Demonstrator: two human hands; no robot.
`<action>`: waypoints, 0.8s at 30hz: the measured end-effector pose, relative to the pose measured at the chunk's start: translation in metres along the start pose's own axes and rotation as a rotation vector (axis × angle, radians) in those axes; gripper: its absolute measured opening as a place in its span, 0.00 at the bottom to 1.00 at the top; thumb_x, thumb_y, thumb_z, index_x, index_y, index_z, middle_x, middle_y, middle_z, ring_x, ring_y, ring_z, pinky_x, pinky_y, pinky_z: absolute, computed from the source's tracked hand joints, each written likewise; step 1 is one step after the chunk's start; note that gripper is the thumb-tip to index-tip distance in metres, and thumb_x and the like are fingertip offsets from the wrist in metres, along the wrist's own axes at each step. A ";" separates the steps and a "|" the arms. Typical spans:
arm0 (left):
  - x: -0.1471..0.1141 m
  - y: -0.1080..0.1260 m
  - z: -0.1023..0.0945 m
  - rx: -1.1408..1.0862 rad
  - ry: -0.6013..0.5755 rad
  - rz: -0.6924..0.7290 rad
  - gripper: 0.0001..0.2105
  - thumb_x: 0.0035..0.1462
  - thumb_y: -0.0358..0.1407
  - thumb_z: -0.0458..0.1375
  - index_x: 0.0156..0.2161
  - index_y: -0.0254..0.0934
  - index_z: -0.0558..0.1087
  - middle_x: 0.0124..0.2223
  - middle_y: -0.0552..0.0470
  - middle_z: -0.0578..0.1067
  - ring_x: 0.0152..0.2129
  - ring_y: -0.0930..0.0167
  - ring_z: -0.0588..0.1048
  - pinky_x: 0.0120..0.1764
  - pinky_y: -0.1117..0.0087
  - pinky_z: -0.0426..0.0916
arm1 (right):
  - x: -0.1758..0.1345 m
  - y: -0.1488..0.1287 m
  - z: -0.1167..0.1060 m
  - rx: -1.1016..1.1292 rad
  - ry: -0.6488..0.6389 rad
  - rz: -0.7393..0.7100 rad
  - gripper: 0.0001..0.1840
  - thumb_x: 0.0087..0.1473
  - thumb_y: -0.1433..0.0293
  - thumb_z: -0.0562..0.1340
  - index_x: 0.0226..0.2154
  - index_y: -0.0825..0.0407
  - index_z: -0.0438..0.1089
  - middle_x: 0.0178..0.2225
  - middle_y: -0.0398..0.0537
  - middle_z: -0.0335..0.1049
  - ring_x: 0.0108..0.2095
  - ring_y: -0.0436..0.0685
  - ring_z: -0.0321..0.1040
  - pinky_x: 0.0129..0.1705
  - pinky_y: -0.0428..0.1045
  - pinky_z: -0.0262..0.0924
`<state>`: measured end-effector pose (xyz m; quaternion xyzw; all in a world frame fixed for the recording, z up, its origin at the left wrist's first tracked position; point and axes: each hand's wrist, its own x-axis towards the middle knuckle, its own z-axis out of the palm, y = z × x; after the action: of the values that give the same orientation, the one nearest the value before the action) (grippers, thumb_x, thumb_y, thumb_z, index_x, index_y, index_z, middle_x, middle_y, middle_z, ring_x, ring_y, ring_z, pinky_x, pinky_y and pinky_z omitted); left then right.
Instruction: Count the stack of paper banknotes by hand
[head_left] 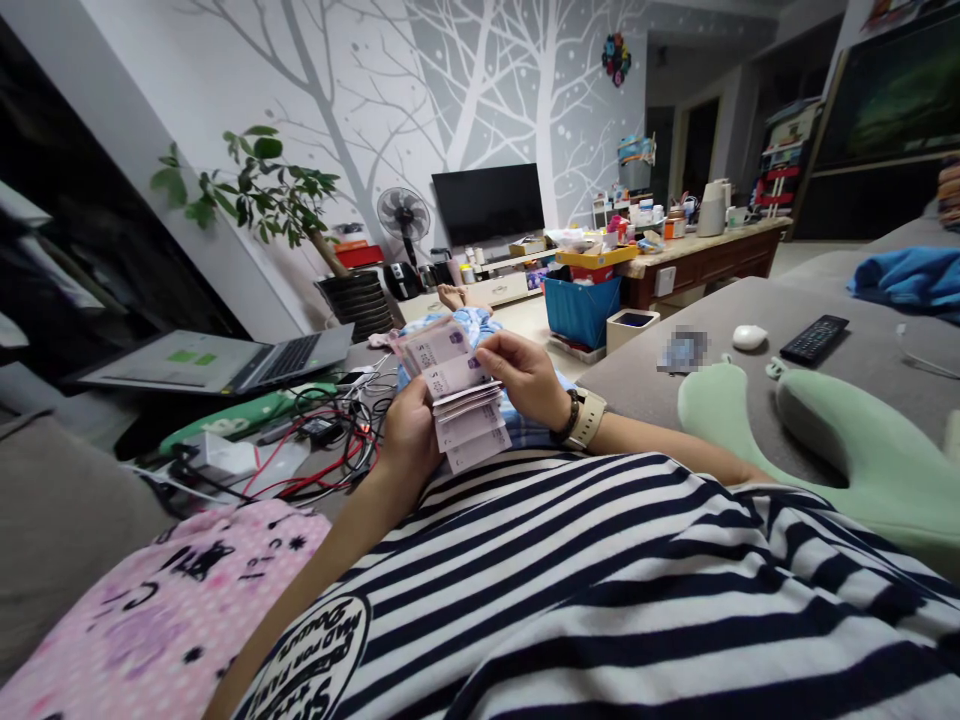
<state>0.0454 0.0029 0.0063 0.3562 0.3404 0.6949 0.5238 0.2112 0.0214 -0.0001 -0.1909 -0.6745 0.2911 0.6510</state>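
A fanned stack of banknotes [461,400], pale with purple print, is held over my lap. My left hand [411,425] grips the stack along its left side, the thumb lying over the edge. With thumb and forefinger, my right hand [529,375] pinches the upper right edge of a top note. Several notes hang fanned out below, toward my striped shirt [570,540]. A beige-strapped watch [586,418] and a dark bracelet are on my right wrist. The undersides of the notes and most left fingers are hidden.
Left of me lie an open laptop [225,362], tangled cables [330,440] and a pink blanket [202,600]. To the right are a green cushion [847,440], a remote control [814,340] and a white rounded case [749,337]. A cluttered table [705,255] stands beyond.
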 end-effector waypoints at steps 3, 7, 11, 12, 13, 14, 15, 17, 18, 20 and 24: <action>-0.003 0.007 -0.005 -0.024 -0.019 0.015 0.06 0.67 0.27 0.69 0.46 0.34 0.89 0.44 0.40 0.95 0.58 0.45 0.95 0.61 0.50 0.93 | -0.001 -0.001 0.004 0.011 -0.004 -0.012 0.39 0.68 0.27 0.75 0.35 0.44 0.72 0.29 0.39 0.64 0.34 0.56 0.58 0.38 0.54 0.60; -0.008 0.020 -0.016 0.005 -0.133 -0.002 0.04 0.64 0.28 0.75 0.44 0.35 0.89 0.47 0.38 0.96 0.63 0.43 0.93 0.63 0.49 0.92 | -0.003 -0.009 0.011 0.036 -0.024 -0.025 0.44 0.65 0.21 0.74 0.33 0.44 0.71 0.27 0.38 0.60 0.31 0.54 0.55 0.35 0.53 0.58; -0.006 0.020 -0.018 -0.076 -0.134 -0.042 0.17 0.59 0.32 0.79 0.54 0.37 0.91 0.54 0.40 0.96 0.62 0.42 0.94 0.64 0.46 0.92 | -0.006 -0.017 0.016 0.045 -0.015 -0.018 0.47 0.63 0.19 0.74 0.31 0.44 0.71 0.25 0.38 0.62 0.28 0.53 0.54 0.31 0.53 0.57; -0.004 0.019 -0.018 -0.118 -0.112 -0.062 0.17 0.60 0.33 0.77 0.55 0.36 0.91 0.54 0.39 0.96 0.62 0.41 0.94 0.63 0.45 0.93 | -0.007 -0.018 0.017 0.040 -0.016 -0.011 0.47 0.63 0.18 0.73 0.30 0.44 0.71 0.25 0.39 0.64 0.27 0.53 0.54 0.31 0.53 0.57; -0.002 0.017 -0.017 -0.148 -0.103 -0.074 0.17 0.62 0.34 0.76 0.56 0.36 0.90 0.55 0.39 0.96 0.62 0.42 0.94 0.64 0.45 0.93 | -0.008 -0.019 0.018 0.035 -0.021 -0.002 0.48 0.64 0.17 0.71 0.29 0.44 0.72 0.25 0.41 0.67 0.27 0.54 0.55 0.31 0.53 0.58; -0.001 0.015 -0.016 -0.159 -0.105 -0.078 0.18 0.63 0.35 0.76 0.57 0.37 0.90 0.56 0.38 0.96 0.63 0.42 0.94 0.64 0.44 0.92 | -0.008 -0.020 0.019 0.032 -0.029 0.007 0.48 0.65 0.17 0.69 0.29 0.44 0.72 0.25 0.42 0.70 0.27 0.54 0.56 0.31 0.53 0.58; 0.001 0.014 -0.016 -0.167 -0.111 -0.076 0.18 0.63 0.35 0.76 0.57 0.37 0.90 0.56 0.38 0.96 0.63 0.41 0.94 0.65 0.44 0.92 | -0.009 -0.021 0.019 0.032 -0.035 0.017 0.49 0.65 0.16 0.68 0.29 0.44 0.73 0.25 0.43 0.72 0.26 0.54 0.57 0.31 0.53 0.59; 0.003 0.012 -0.016 -0.171 -0.124 -0.067 0.18 0.63 0.35 0.76 0.58 0.37 0.90 0.56 0.39 0.96 0.63 0.41 0.94 0.66 0.42 0.92 | -0.008 -0.021 0.020 0.031 -0.023 0.034 0.49 0.64 0.16 0.68 0.28 0.44 0.73 0.25 0.44 0.73 0.26 0.54 0.58 0.33 0.54 0.60; 0.002 0.012 -0.016 -0.171 -0.127 -0.064 0.18 0.62 0.34 0.76 0.57 0.38 0.90 0.55 0.39 0.96 0.63 0.41 0.94 0.66 0.42 0.92 | -0.008 -0.021 0.020 0.023 -0.002 0.042 0.48 0.63 0.16 0.70 0.28 0.44 0.72 0.25 0.43 0.72 0.27 0.54 0.60 0.34 0.54 0.61; 0.000 0.013 -0.016 -0.165 -0.122 -0.062 0.17 0.60 0.32 0.76 0.55 0.38 0.90 0.52 0.40 0.96 0.62 0.41 0.94 0.66 0.42 0.92 | -0.006 -0.019 0.019 -0.008 0.059 0.070 0.47 0.58 0.19 0.76 0.28 0.43 0.70 0.25 0.42 0.71 0.29 0.55 0.62 0.36 0.54 0.62; -0.012 0.019 -0.012 -0.105 -0.088 -0.054 0.12 0.58 0.29 0.74 0.47 0.37 0.90 0.44 0.42 0.95 0.60 0.41 0.95 0.64 0.46 0.92 | -0.002 -0.012 0.016 -0.081 0.140 0.174 0.45 0.51 0.24 0.83 0.30 0.43 0.69 0.27 0.39 0.70 0.31 0.55 0.62 0.38 0.54 0.61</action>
<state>0.0281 -0.0142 0.0150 0.3490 0.2895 0.6812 0.5748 0.1974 0.0089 0.0060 -0.2949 -0.6195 0.3050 0.6605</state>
